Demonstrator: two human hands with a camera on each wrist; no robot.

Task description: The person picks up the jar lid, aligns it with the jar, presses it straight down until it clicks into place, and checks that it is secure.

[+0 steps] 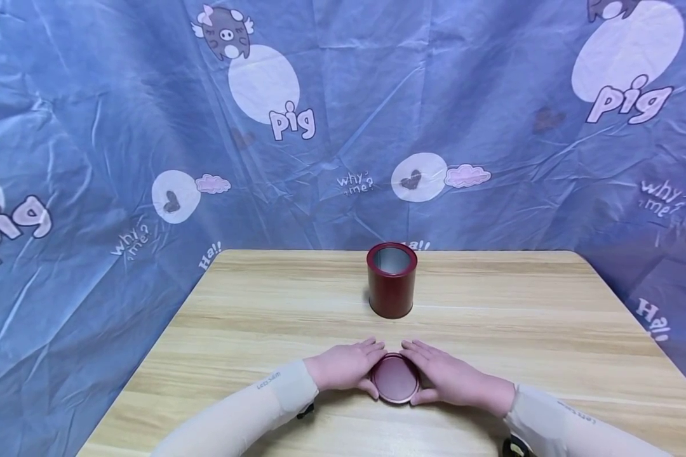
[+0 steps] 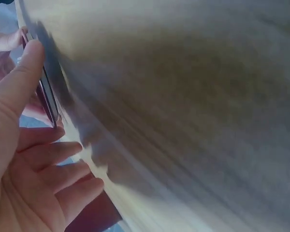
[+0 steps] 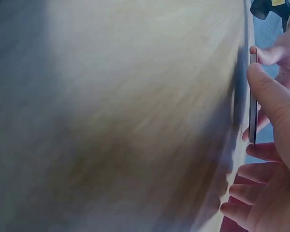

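Between my two hands is a round dark red lid (image 1: 396,379), in front of the can. My left hand (image 1: 345,366) grips its left edge, thumb at the near side and index finger at the far side. The right hand (image 1: 448,376) grips the right edge the same way, its other fingers extended forward. In the right wrist view the lid (image 3: 253,106) shows edge-on as a thin pale rim, close over the table with its shadow beside it. A dark red can (image 1: 391,295) stands upright behind the hands, its top uncovered and its inside silvery.
The light wood-grain table (image 1: 251,304) extends to both sides of the hands. Blue cloth (image 1: 331,76) printed with pigs and lettering hangs behind the table and along its sides. Pale sleeves (image 1: 246,406) cover both forearms.
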